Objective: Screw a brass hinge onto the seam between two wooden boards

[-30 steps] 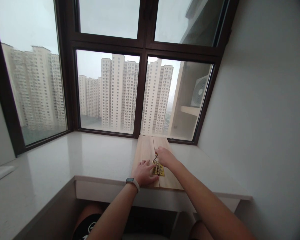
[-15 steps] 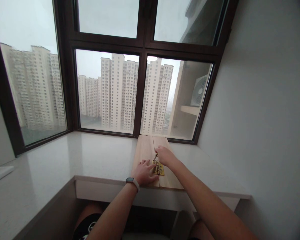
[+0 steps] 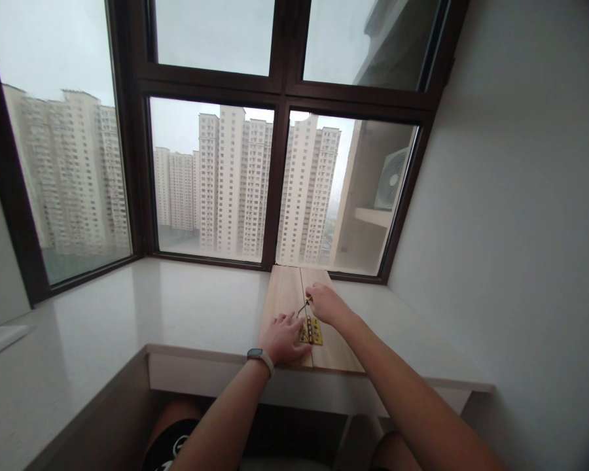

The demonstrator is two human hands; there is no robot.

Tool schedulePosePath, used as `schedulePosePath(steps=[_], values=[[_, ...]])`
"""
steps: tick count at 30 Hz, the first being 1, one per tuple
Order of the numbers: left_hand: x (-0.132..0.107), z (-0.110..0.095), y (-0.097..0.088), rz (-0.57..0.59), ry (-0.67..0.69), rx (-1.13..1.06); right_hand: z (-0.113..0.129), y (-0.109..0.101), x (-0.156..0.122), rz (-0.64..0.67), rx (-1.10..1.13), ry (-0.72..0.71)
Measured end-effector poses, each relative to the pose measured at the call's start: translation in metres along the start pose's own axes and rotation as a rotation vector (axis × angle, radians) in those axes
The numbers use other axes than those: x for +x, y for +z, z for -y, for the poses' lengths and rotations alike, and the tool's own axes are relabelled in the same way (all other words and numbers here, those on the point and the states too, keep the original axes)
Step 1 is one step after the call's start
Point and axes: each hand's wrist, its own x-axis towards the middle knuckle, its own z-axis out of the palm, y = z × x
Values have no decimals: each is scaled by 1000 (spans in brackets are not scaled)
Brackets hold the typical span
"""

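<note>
Two pale wooden boards (image 3: 285, 284) lie side by side, with a narrow seam between them. Across the seam sits a brass-coloured butterfly hinge (image 3: 315, 331), its left leaf partly covered by my fingers. My left hand (image 3: 282, 337) rests on the left board and on the hinge's edge, fingers stretched out. Fingers closed, my right hand (image 3: 324, 303) grips a screwdriver (image 3: 302, 307) with a yellowish handle. The thin shaft slants down to the left, its tip close to my left fingertips. Whether the tip touches a screw I cannot tell.
The boards lie on a white windowsill counter (image 3: 191, 307) whose front edge is close to my forearms. Dark window frames (image 3: 211, 261) stand behind, and a grey wall (image 3: 510, 229) rises at the right. A white flat object (image 3: 2, 341) lies at the far left.
The screwdriver has tilted, its tip shifting left toward my left fingertips. My right hand has moved very slightly; my left hand stays on the hinge.
</note>
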Motion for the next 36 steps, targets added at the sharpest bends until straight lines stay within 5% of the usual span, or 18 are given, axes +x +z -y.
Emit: schedulePosePath(steps=[23, 36], values=[[-1, -4, -6, -14, -9, -35, -1, -12, -4, -8, 1, -36], [-2, -7, -11, 20, -3, -29, -4, -7, 1, -208, 304, 105]])
